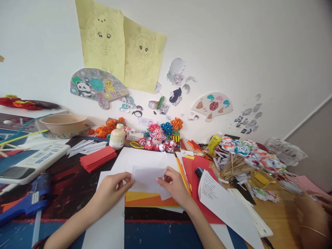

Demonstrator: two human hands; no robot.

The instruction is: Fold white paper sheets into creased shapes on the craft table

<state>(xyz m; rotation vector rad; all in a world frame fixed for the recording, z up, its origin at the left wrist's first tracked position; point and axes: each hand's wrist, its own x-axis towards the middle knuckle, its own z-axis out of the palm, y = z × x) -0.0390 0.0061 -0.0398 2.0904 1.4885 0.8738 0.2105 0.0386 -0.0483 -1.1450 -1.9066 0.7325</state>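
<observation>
A small white sheet of paper (147,179) is stretched between my two hands. My left hand (115,186) pinches its left edge between thumb and fingers. On the other side, my right hand (175,186) pinches the right edge, its fingers curled. Below the sheet lie larger white paper (140,157) and yellow and orange sheets (147,201). More white paper (106,224) lies under my left forearm. A stack of red paper strips (98,159) is beyond my left hand, and red sheets (190,169) lie to the right of my right hand.
A blue glue gun (31,199) and white paper cutter (38,162) are at left. A glue bottle (117,137) stands behind. Printed paper (223,204), sticks (233,166) and wrapped bundles (243,148) are at right. Another person's blurred hand (312,211) is at far right.
</observation>
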